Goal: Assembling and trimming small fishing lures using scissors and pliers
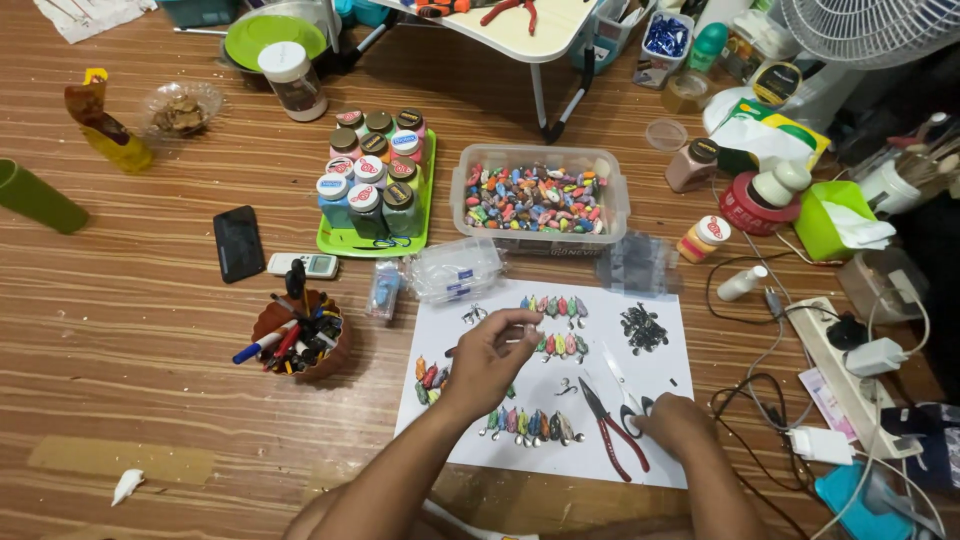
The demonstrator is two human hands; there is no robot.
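Observation:
My left hand hovers over a white sheet, thumb and fingertips pinched on a small metal piece. Rows of small coloured bead charms lie on the sheet around it, with another row near the front edge. My right hand rests on the sheet's right side, fingers in the handles of small scissors. Red-handled pliers lie just left of that hand. A pile of dark small metal parts sits at the sheet's upper right.
A clear tub of coloured beads and a green tray of jars stand behind the sheet. A pen pot, black phone and remote lie left. A power strip and cables run along the right.

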